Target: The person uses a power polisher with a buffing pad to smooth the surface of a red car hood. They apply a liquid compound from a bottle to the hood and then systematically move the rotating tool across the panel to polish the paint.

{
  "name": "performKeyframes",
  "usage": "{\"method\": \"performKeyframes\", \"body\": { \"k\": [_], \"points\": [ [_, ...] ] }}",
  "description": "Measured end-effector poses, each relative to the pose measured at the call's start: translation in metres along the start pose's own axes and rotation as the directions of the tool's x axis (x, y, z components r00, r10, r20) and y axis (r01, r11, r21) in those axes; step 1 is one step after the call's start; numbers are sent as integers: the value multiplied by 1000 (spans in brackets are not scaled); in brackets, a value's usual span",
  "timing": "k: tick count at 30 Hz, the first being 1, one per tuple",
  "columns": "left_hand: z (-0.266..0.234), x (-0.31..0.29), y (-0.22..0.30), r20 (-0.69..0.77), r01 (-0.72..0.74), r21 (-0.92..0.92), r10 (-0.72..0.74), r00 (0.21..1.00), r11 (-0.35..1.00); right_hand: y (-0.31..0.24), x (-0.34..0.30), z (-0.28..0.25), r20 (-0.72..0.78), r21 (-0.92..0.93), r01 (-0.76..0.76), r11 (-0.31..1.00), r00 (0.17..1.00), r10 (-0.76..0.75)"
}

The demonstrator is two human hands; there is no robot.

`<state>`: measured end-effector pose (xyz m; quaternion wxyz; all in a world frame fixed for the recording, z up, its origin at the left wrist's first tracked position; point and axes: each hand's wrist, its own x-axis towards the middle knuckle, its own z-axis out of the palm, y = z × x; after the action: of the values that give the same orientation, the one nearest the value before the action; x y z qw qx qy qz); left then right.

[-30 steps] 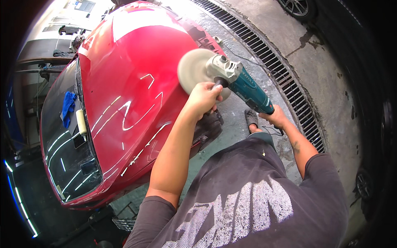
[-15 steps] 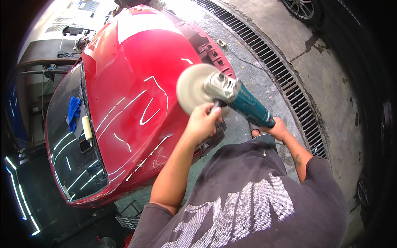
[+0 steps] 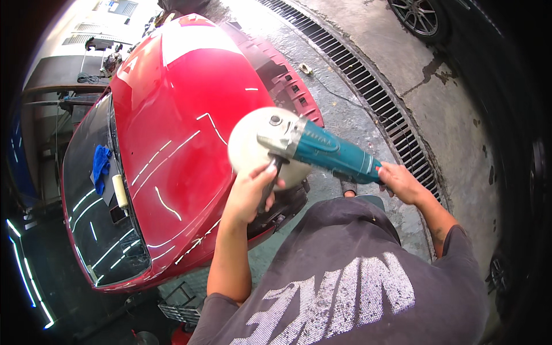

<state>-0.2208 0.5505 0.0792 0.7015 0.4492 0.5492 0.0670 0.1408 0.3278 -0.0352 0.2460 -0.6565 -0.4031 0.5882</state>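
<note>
Both my hands hold a teal and silver power polisher (image 3: 330, 150) with a round off-white pad (image 3: 242, 144). My left hand (image 3: 246, 194) is wrapped round its black side handle (image 3: 270, 187). My right hand (image 3: 403, 183) grips the rear end of the teal body. In this view the pad overlaps the near front part of a glossy red car hood (image 3: 190, 98); whether it touches the paint I cannot tell. Bright light streaks reflect across the hood.
On the windshield (image 3: 77, 167) lie a blue cloth (image 3: 101, 167) and a cream bottle (image 3: 120, 191). A dark red slotted panel (image 3: 296, 95) edges the car's front. A cord (image 3: 333, 95) crosses the floor beside a drain grate (image 3: 368, 86). A dark car's wheel (image 3: 417, 17) stands beyond.
The polisher has swung left and down, its body now lying flatter. My left hand has moved left and lower with the handle; my right hand has shifted a little right. The view has shifted slightly.
</note>
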Motion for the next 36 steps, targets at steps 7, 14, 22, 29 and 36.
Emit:
{"method": "performKeyframes", "body": {
  "k": [7,14,22,29,36],
  "points": [
    [-1,46,38,22,-23,85,21,1000,996,-11,42,-39,8,126,-58,990,998,58],
    [11,13,13,-85,18,35,-15,996,999,-15,28,-31,57,20,-32,999,998,31],
    [-21,73,62,6,16,-45,-15,1000,999,-37,77,-40,-40,114,9,993,999,-4],
    [-23,10,20,39,0,-148,5,999,989,-41,26,-20,30,15,-40,999,999,39],
    [-25,-20,14,-29,-94,-228,90,996,969,-57,21,-21,58,-56,43,998,998,-40]
  ]
}}
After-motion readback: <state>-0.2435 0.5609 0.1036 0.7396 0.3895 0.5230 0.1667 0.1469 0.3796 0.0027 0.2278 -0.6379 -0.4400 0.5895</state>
